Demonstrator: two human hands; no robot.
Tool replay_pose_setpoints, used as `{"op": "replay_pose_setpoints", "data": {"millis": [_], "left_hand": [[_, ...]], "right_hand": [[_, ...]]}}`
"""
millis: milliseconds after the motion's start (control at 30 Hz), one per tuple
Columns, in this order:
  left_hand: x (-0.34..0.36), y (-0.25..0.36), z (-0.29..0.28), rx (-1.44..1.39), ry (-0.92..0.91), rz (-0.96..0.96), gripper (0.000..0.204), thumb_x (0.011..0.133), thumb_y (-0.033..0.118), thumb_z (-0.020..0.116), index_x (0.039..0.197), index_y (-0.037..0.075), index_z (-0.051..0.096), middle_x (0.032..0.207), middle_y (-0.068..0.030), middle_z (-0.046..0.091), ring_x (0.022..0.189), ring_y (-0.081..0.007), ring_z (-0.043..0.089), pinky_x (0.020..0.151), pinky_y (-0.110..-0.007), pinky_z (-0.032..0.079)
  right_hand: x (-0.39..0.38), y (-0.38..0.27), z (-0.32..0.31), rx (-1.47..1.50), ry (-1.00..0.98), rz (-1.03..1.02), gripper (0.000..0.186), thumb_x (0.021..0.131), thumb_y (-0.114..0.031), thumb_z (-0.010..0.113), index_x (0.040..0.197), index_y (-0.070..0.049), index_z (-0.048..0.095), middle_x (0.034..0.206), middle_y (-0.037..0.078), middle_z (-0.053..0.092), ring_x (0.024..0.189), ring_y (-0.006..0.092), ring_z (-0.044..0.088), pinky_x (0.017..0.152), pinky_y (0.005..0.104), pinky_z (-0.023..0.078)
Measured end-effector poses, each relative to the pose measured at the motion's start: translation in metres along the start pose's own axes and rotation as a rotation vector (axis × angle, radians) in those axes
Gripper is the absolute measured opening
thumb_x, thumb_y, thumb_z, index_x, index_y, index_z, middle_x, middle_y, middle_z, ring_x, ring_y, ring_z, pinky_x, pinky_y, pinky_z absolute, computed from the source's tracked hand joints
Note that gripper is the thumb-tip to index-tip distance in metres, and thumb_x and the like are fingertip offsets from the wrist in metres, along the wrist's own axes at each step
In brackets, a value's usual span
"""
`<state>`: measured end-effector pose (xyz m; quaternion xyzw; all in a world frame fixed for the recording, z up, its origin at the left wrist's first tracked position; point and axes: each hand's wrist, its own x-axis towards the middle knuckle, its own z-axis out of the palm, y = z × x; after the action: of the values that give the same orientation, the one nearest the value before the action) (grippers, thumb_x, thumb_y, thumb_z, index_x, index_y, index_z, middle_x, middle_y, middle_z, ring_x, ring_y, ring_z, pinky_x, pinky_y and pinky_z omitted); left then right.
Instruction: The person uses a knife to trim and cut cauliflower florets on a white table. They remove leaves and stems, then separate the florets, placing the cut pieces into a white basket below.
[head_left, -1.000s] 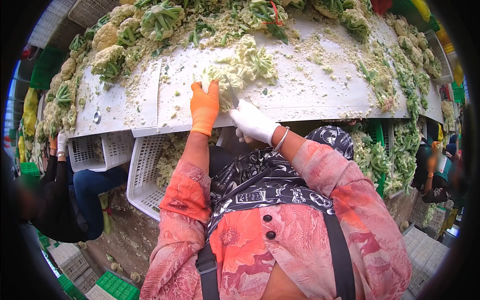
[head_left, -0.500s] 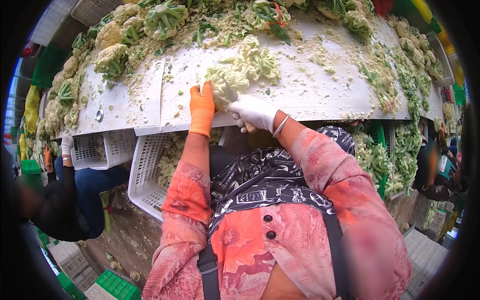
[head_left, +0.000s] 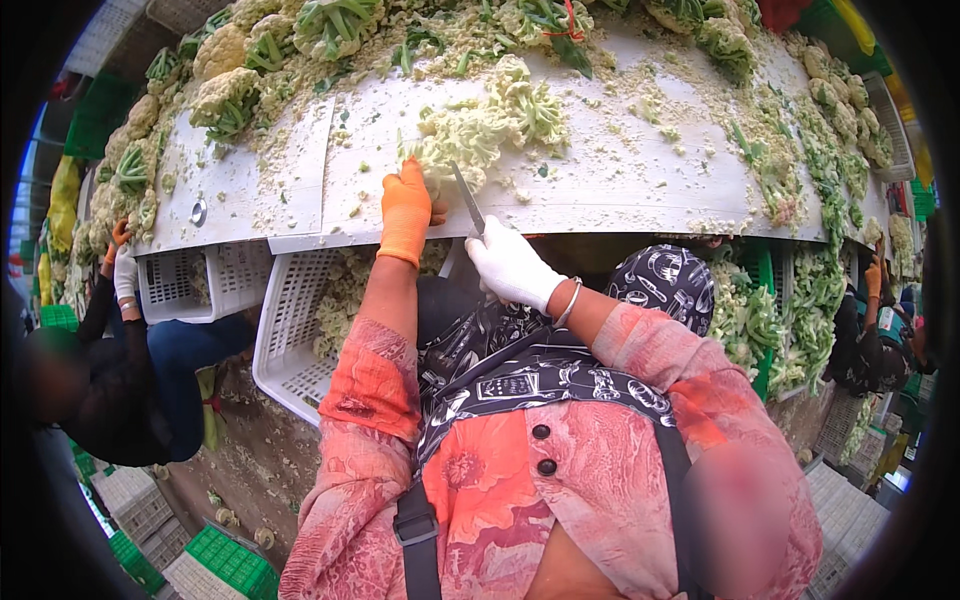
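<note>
My left hand, in an orange glove, is at the near left side of a pale cauliflower cut into florets, its fingers curled against it. My right hand, in a white glove, grips a knife by its handle, which the fingers hide. The narrow blade points up and away, its tip beside the florets. Further florets lie just behind, on the white tabletop with crumbs scattered over it.
Whole cauliflowers with green stalks are heaped along the far side. Below the table edge stand a white crate of florets and a green crate. At the left, a co-worker sits by another white crate; a person is at the right.
My right hand has drawn the knife back toward me, out from the florets, so more blade shows. My left hand stays at the cauliflower. The left co-worker's hands have shifted.
</note>
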<state>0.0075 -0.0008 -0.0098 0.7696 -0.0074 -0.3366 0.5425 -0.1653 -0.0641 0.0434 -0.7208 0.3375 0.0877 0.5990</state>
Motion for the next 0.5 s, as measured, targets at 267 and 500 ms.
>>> {"op": "replay_pose_setpoints", "data": {"millis": [267,500], "left_hand": [[0.005,-0.003,-0.006,-0.235,-0.072,-0.185,0.048,0.104,0.052,0.040,0.106,0.008,0.056,0.083,-0.0113,0.065,0.051,-0.0215,0.057,0.045,-0.036,0.048],[0.011,-0.020,-0.021,-0.571,-0.288,-0.230,0.051,0.105,0.055,0.035,0.104,0.008,0.055,0.076,-0.0094,0.057,0.054,-0.0219,0.049,0.050,-0.037,0.039]], "right_hand": [[0.048,0.032,0.022,-0.116,0.105,-0.135,0.032,0.098,-0.023,0.050,0.110,0.007,0.049,0.090,0.034,0.066,0.091,0.0513,0.064,0.084,0.0552,0.050],[0.068,0.026,0.019,-0.347,0.131,-0.234,0.027,0.096,-0.021,0.048,0.107,0.003,0.055,0.095,0.032,0.067,0.095,0.0490,0.065,0.086,0.0543,0.050]]}}
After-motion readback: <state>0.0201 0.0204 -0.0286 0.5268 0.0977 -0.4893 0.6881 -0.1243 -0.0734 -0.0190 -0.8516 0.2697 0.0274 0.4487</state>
